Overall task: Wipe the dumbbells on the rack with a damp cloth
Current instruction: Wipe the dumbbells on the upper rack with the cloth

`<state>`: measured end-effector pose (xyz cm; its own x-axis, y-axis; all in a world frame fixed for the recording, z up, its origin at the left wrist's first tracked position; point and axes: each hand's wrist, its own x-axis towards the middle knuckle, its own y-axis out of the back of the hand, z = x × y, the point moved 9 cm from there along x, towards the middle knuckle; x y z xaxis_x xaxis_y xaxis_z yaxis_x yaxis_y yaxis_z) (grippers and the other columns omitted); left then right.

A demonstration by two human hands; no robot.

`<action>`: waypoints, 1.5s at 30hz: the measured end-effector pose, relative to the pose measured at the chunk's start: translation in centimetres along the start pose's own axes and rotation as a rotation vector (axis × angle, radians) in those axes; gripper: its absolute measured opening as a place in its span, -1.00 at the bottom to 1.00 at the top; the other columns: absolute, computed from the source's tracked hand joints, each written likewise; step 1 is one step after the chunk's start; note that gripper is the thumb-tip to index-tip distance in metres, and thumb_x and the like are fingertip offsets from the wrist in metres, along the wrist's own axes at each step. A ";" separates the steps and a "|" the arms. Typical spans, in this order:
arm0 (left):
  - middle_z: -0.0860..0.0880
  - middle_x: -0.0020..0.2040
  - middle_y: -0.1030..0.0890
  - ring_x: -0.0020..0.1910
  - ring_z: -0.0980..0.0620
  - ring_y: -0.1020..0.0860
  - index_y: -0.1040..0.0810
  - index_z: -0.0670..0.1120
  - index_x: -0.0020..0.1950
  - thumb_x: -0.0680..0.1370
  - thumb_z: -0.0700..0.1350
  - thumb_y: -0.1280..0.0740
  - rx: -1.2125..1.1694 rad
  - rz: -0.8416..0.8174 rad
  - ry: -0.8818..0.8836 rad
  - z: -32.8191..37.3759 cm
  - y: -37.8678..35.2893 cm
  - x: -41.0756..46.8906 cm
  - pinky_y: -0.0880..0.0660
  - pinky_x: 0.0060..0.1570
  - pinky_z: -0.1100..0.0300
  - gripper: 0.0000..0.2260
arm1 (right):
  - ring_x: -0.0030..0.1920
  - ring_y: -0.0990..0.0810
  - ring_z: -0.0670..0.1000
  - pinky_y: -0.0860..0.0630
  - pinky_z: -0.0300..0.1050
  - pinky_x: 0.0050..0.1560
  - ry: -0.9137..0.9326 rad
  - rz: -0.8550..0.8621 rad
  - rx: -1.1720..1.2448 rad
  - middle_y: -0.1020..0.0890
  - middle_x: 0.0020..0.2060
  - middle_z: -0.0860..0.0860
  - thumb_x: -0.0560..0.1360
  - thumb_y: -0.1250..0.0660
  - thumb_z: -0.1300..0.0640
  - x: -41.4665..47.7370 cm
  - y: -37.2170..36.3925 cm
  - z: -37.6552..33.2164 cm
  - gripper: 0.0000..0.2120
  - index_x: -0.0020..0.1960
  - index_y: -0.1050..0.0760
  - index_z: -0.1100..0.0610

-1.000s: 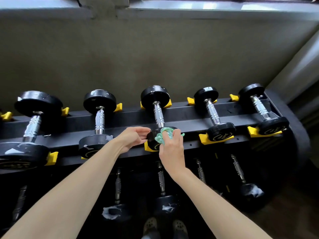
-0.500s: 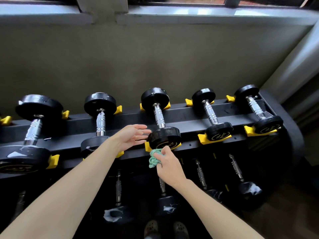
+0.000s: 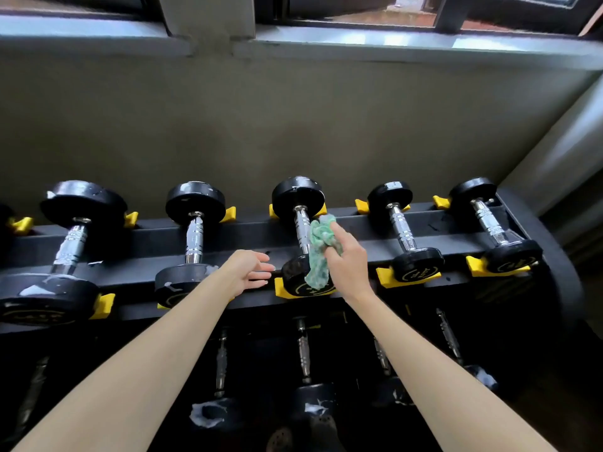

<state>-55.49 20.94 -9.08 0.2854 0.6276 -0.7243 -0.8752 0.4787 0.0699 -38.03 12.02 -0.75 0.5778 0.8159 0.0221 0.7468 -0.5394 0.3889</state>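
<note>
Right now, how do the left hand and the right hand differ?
The left hand is open and holds nothing; the right hand grips the green cloth. The left hand lies beside the near head of the middle dumbbell; the right hand holds the cloth against its chrome handle. Both are at that dumbbell.

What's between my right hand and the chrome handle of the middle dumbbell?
Only the green cloth, bunched in the right hand, beside the chrome handle; the head view shows it.
</note>
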 end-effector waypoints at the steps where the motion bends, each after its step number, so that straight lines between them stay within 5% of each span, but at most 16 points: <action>1: -0.22 0.12 -0.58 0.10 -0.12 -0.53 -0.44 -0.25 0.25 0.55 -0.43 -0.07 -0.016 0.011 0.005 -0.2 0.4 0.0 -0.48 0.06 0.05 -0.67 | 0.05 -0.42 -0.05 -0.30 -0.36 0.07 0.062 -0.055 -0.101 -0.47 0.04 0.04 0.51 -0.14 0.41 0.3 -1.3 -0.5 -0.54 0.38 -0.37 0.18; 6: -0.23 0.14 -0.57 0.13 -0.13 -0.53 -0.44 -0.23 0.25 0.56 -0.41 -0.09 -0.068 0.042 0.002 -0.4 2.3 -0.8 -0.48 0.08 0.05 -0.69 | 0.07 -0.46 0.15 -0.41 -0.09 0.06 0.342 -0.289 -0.457 -0.47 0.08 0.16 0.45 -0.14 0.45 -1.0 -7.3 -1.2 -0.49 0.36 -0.39 0.16; 9: -0.22 0.18 -0.56 0.16 -0.14 -0.53 -0.44 -0.23 0.26 0.55 -0.40 -0.10 -0.101 0.045 -0.026 0.2 2.7 -1.2 -0.47 0.12 0.05 -0.68 | 0.03 -0.44 0.14 -0.38 -0.10 -0.01 0.418 -0.446 -0.520 -0.45 0.06 0.14 0.48 -0.19 0.37 -2.7 -10.1 -0.5 -0.50 0.38 -0.37 0.10; 15: -0.23 0.22 -0.54 0.25 -0.16 -0.49 -0.40 -0.26 0.33 0.58 -0.40 -0.07 -0.130 0.013 -0.079 1.3 2.9 -1.7 -0.42 0.25 0.02 -0.66 | 0.01 -0.41 0.13 -0.34 -0.15 -0.02 0.350 -0.625 -0.572 -0.32 -0.09 0.04 0.44 -0.17 0.39 -4.7 -11.9 1.3 -0.59 0.26 -0.44 0.19; 20: -0.24 0.23 -0.53 0.23 -0.15 -0.50 -0.39 -0.25 0.34 0.56 -0.42 -0.06 -0.150 0.003 -0.079 1.7 2.5 -1.5 -0.43 0.25 0.00 -0.63 | -0.17 -0.47 0.10 -0.45 -0.13 -0.15 0.108 -0.807 -0.389 -0.55 -0.13 0.15 0.33 -0.13 0.44 -5.6 -10.4 2.5 -0.48 0.23 -0.52 0.19; 22: -0.25 0.23 -0.52 0.24 -0.16 -0.49 -0.39 -0.26 0.33 0.56 -0.43 -0.06 -0.160 -0.001 -0.076 2.0 2.0 -1.3 -0.43 0.23 0.01 -0.63 | -0.36 -0.36 -0.04 -0.33 -0.22 -0.35 -0.022 -0.788 -0.211 -0.51 -0.36 0.07 0.25 -0.17 0.37 -4.9 -8.9 2.4 -0.53 0.08 -0.61 0.18; 25: -0.24 0.20 -0.53 0.21 -0.17 -0.50 -0.40 -0.27 0.32 0.56 -0.43 -0.05 -0.159 0.001 -0.068 2.7 1.1 -1.0 -0.44 0.20 0.01 -0.64 | -0.33 -0.44 -0.05 -0.38 -0.22 -0.27 -0.241 -0.622 0.224 -0.52 -0.39 -0.01 0.11 -0.18 0.29 -2.2 -5.6 1.8 -0.72 -0.28 -0.59 0.14; 28: -0.22 0.17 -0.56 0.13 -0.14 -0.54 -0.44 -0.25 0.27 0.57 -0.40 -0.09 -0.125 0.001 -0.079 3.8 -0.1 -0.6 -0.47 0.15 0.03 -0.68 | -0.20 -0.58 0.03 -0.50 -0.13 -0.15 -0.396 -0.429 0.574 -0.61 -0.23 0.06 0.25 -0.17 0.30 1.2 -1.9 1.9 -0.74 -0.15 -0.57 0.19; 33: -0.14 0.10 -0.61 0.06 -0.05 -0.60 -0.48 -0.15 0.23 0.59 -0.21 -0.25 -0.007 -0.134 -0.171 6.4 -3.7 -0.5 -0.54 0.06 0.11 -0.78 | -0.12 -0.53 0.02 -0.52 -0.14 -0.16 -0.452 -0.181 0.904 -0.55 -0.10 0.07 0.49 -0.04 0.44 5.8 1.5 3.1 -0.69 0.07 -0.43 0.19; 38: -0.11 0.04 -0.61 -0.02 0.01 -0.62 -0.49 -0.09 0.18 0.52 -0.10 -0.37 0.197 -0.279 -0.201 8.5 -7.5 0.2 -0.56 0.00 0.17 -0.74 | -0.08 -0.55 0.04 -0.58 -0.14 -0.30 -0.469 -0.194 1.034 -0.53 -0.04 0.10 0.51 -0.09 0.46 8.4 -0.1 3.7 -0.64 0.25 -0.30 0.19; 41: -0.17 -0.10 -0.60 -0.19 0.02 -0.58 -0.55 -0.19 0.02 0.47 -0.31 -0.37 0.108 -0.118 -0.257 10.1 -6.4 1.6 -0.60 -0.06 0.21 -0.85 | -0.12 -0.58 0.04 -0.59 -0.13 -0.28 -0.469 -0.220 1.056 -0.56 -0.07 0.10 0.47 -0.14 0.46 9.9 -0.5 4.2 -0.65 0.21 -0.34 0.21; 45: -0.09 -0.17 -0.58 -0.12 0.03 -0.55 -0.54 -0.14 -0.19 0.47 -0.37 -0.34 0.008 0.044 -0.433 12.7 -4.1 2.9 -0.52 0.08 0.16 -0.85 | -0.20 -0.62 0.00 -0.58 -0.14 -0.26 -0.487 -0.213 0.923 -0.61 -0.16 0.07 0.42 -0.24 0.44 11.6 -0.2 5.7 -0.76 0.04 -0.47 0.24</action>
<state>-46.11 28.61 -2.73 0.3869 0.8464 -0.3659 -0.8876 0.4493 0.1010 -29.57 20.36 -5.83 0.3228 0.8508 -0.4146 0.6904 -0.5113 -0.5117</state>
